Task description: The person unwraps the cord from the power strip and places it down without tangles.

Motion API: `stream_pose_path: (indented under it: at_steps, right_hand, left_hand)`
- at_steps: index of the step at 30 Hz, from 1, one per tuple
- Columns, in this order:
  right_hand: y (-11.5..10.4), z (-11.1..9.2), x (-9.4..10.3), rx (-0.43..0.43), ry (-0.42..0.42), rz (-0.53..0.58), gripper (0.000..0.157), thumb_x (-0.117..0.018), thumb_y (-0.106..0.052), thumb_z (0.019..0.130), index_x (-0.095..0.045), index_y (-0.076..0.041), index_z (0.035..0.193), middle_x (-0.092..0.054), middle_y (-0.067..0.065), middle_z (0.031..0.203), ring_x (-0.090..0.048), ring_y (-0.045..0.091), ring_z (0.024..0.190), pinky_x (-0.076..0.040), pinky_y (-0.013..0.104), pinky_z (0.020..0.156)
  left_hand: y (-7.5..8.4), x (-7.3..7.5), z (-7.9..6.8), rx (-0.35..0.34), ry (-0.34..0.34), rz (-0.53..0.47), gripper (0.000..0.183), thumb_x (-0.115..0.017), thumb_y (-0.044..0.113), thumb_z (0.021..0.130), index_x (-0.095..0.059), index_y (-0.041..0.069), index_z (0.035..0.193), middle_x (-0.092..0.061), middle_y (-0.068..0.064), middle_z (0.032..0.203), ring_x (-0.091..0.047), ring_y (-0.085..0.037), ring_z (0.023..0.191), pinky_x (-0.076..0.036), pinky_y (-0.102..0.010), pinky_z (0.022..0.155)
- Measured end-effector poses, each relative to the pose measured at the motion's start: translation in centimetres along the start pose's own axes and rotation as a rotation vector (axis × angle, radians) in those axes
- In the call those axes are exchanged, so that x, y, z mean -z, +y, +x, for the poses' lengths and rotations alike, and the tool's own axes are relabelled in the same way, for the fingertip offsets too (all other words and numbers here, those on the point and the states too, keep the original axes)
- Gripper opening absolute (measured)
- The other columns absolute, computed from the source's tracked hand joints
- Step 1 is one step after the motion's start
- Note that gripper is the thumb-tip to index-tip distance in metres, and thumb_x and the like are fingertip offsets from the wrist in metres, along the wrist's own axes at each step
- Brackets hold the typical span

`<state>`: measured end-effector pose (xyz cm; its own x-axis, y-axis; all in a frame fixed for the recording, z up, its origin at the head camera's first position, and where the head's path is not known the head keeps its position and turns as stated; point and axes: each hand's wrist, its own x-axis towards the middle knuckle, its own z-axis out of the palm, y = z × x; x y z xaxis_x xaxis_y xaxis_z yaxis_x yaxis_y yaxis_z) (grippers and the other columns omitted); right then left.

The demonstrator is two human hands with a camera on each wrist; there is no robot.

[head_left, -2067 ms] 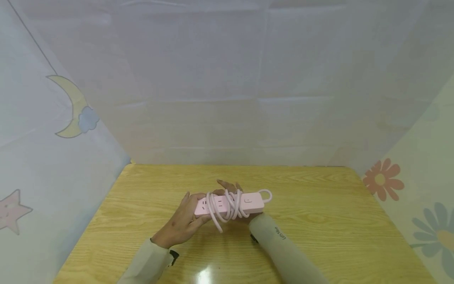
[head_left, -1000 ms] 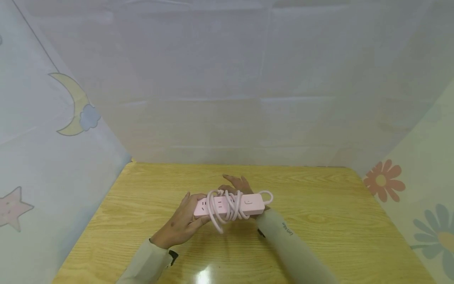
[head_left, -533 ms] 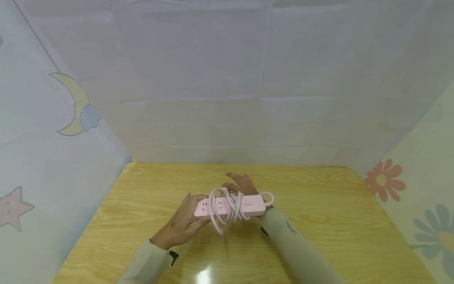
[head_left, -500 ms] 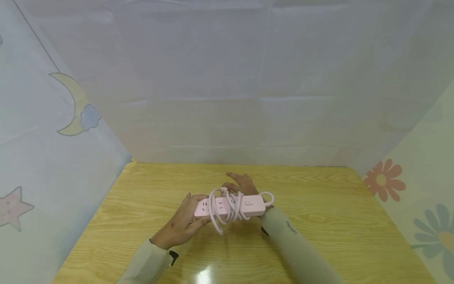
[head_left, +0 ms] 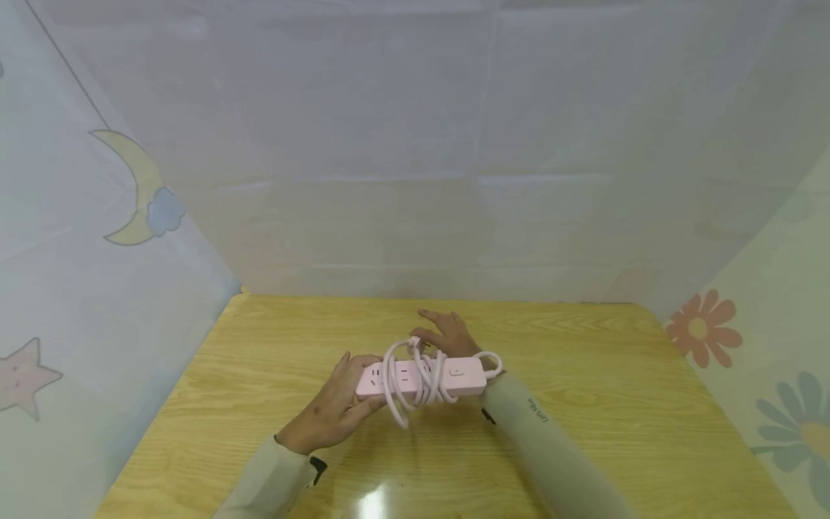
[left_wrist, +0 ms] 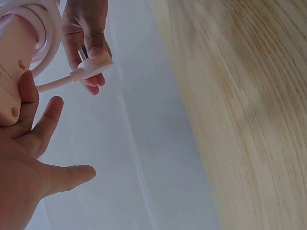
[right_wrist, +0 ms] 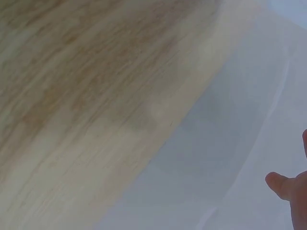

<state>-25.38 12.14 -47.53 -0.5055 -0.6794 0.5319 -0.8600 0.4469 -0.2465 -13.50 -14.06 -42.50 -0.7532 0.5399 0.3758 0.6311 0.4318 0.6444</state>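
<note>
A pink power strip (head_left: 465,378) is held up over the table, its pale pink cord (head_left: 424,382) wound in several turns around the middle. My left hand (head_left: 337,404) grips the strip's left end, thumb in front and fingers behind. Behind the strip, my right hand (head_left: 450,335) pinches the plug (left_wrist: 96,66) at the cord's free end; in the left wrist view its metal prongs show between thumb and fingers. The strip's underside (left_wrist: 12,72) shows at the left of that view. Only part of the right hand (right_wrist: 295,191) enters the right wrist view.
A wooden table (head_left: 583,404) lies under both hands. A pale cloth wall (head_left: 415,158) rises from its back edge, and printed cloth walls (head_left: 65,252) stand at both sides.
My right hand has moved out to the right and away from me, drawing the plug up from behind the strip into view. The left hand and strip have stayed almost in place.
</note>
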Motion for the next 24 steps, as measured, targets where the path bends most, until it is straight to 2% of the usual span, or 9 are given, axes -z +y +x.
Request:
stream_pose_path:
  at_steps: [4,8,10,13,15,17,20,24]
  right_hand:
    - [0.4,0.0,0.2,0.035,0.026,-0.023,0.053,-0.072,-0.035,0.085,-0.057,-0.014,0.131,-0.047,0.029,0.142,-0.047,0.047,0.128,-0.022,0.075,0.106]
    - [0.4,0.0,0.5,0.03,0.021,-0.041,0.053,-0.062,-0.049,0.091,-0.058,-0.014,0.13,-0.046,0.027,0.144,-0.046,0.046,0.13,-0.022,0.075,0.107]
    - [0.2,0.0,0.7,0.013,0.014,-0.036,0.051,-0.063,-0.047,0.092,-0.059,-0.014,0.13,-0.045,0.026,0.146,-0.045,0.045,0.131,-0.021,0.073,0.108]
    - [-0.3,0.0,1.2,-0.005,0.014,-0.017,0.046,-0.07,-0.034,0.09,-0.059,-0.013,0.129,-0.044,0.025,0.147,-0.044,0.045,0.132,-0.018,0.072,0.11]
    - [-0.6,0.1,1.4,-0.003,0.025,-0.005,0.045,-0.075,-0.025,0.087,-0.059,-0.013,0.128,-0.045,0.026,0.146,-0.044,0.045,0.131,-0.018,0.073,0.11]
    - [-0.8,0.1,1.6,0.006,0.038,-0.011,0.045,-0.075,-0.022,0.087,-0.059,-0.012,0.128,-0.045,0.026,0.145,-0.045,0.046,0.131,-0.02,0.073,0.109]
    - [-0.8,0.2,1.8,0.021,0.052,-0.035,0.038,-0.064,-0.037,0.098,-0.058,-0.013,0.127,-0.047,0.026,0.144,-0.046,0.044,0.13,-0.023,0.073,0.108]
    - [-0.8,0.1,1.9,0.029,0.07,-0.039,0.053,-0.038,-0.055,0.103,-0.06,-0.012,0.125,-0.047,0.025,0.144,-0.046,0.043,0.13,-0.024,0.073,0.107]
  left_hand:
    - [-0.1,0.0,0.0,-0.006,0.003,-0.003,0.045,-0.063,0.02,0.099,-0.044,0.006,0.137,-0.057,-0.003,0.13,-0.053,-0.023,0.125,-0.007,-0.064,0.117]
    - [-0.1,0.0,0.1,-0.006,0.004,-0.004,0.045,-0.063,0.02,0.099,-0.044,0.006,0.137,-0.058,-0.004,0.13,-0.054,-0.024,0.124,-0.007,-0.064,0.117]
    - [-0.1,-0.1,0.1,-0.002,0.002,-0.008,0.045,-0.063,0.02,0.099,-0.044,0.006,0.137,-0.059,-0.004,0.129,-0.054,-0.024,0.124,-0.007,-0.064,0.117]
    - [-0.1,-0.1,0.0,0.006,-0.003,-0.013,0.046,-0.063,0.021,0.099,-0.044,0.006,0.137,-0.06,-0.003,0.127,-0.055,-0.023,0.123,-0.006,-0.063,0.117]
    - [-0.1,-0.1,0.0,0.011,-0.007,-0.02,0.046,-0.063,0.021,0.099,-0.044,0.006,0.137,-0.06,-0.002,0.126,-0.054,-0.022,0.122,-0.006,-0.063,0.118]
    - [-0.1,-0.1,0.0,0.012,-0.009,-0.025,0.046,-0.063,0.02,0.099,-0.044,0.006,0.137,-0.061,0.0,0.124,-0.055,-0.021,0.121,-0.006,-0.063,0.118]
    - [0.0,-0.1,0.0,0.016,-0.011,-0.032,0.045,-0.063,0.02,0.099,-0.044,0.006,0.137,-0.061,0.001,0.123,-0.054,-0.021,0.121,-0.005,-0.062,0.118]
    - [0.0,0.0,-0.1,0.023,-0.012,-0.03,0.045,-0.063,0.021,0.099,-0.044,0.007,0.137,-0.061,0.001,0.123,-0.053,-0.022,0.122,-0.006,-0.062,0.118]
